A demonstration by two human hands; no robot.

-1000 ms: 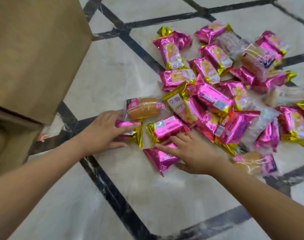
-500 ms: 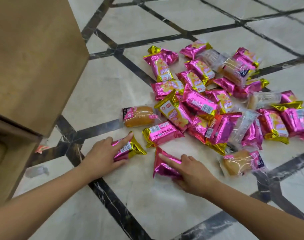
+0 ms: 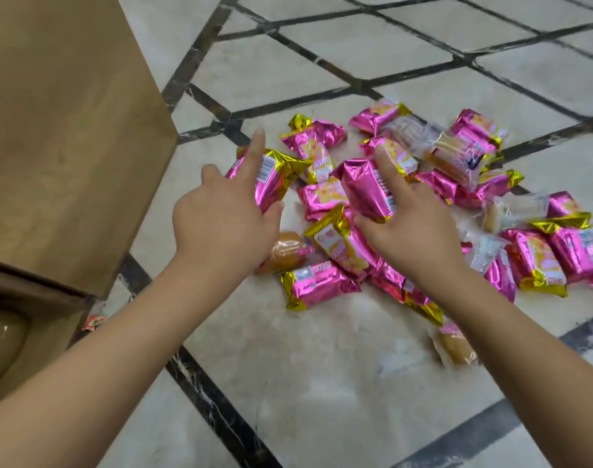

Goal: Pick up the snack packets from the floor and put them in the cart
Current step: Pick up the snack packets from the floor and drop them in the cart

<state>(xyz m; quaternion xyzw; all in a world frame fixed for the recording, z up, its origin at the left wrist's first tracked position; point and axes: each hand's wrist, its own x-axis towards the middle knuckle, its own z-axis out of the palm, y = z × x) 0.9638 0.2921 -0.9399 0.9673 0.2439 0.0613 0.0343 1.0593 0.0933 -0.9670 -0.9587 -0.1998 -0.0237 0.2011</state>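
Pink foil packet (image 3: 275, 177) pinched in my left hand (image 3: 221, 228), forefinger straight — second packet (image 3: 362, 187) gripped in my right hand (image 3: 413, 238). Both held above the pile (image 3: 322, 285) on the tiled floor (image 3: 322, 383); brown box (image 3: 69, 130) at left.

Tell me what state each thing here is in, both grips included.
left grip: holds a pink packet, forefinger straight.
right grip: holds another pink packet.
left packet: held above the floor.
right packet: held above the floor.
pile of packets: lying loose on the floor, overlapping.
bun in clear wrapper: lying on the floor beside the pile.
cardboard box: at the left, inside hidden.
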